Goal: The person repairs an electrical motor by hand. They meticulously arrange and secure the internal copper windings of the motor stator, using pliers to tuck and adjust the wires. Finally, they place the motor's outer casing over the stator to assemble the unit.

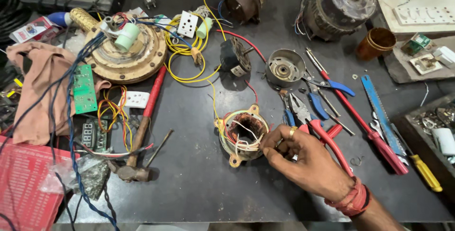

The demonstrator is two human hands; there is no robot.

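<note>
My right hand (305, 161) reaches in from the lower right, with rings on its fingers and a red thread band at the wrist. Its fingertips pinch the thin white wires (253, 138) that come out of a small motor stator (231, 131). The stator is a round copper-wound core with brass-coloured mounting ears, and it lies flat on the dark table (189, 164). Red-handled pliers (327, 138) lie just right of my hand and partly under it. My left hand is out of view.
A round metal motor cap (284, 67) and a small black motor (234, 56) lie behind the stator. At the right are pliers, a red screwdriver (365, 124), a blue saw blade (379, 112) and a yellow screwdriver (426, 172). At the left are a hammer (142, 126), a fan motor disc (125, 58), a green circuit board (84, 89) and tangled wires.
</note>
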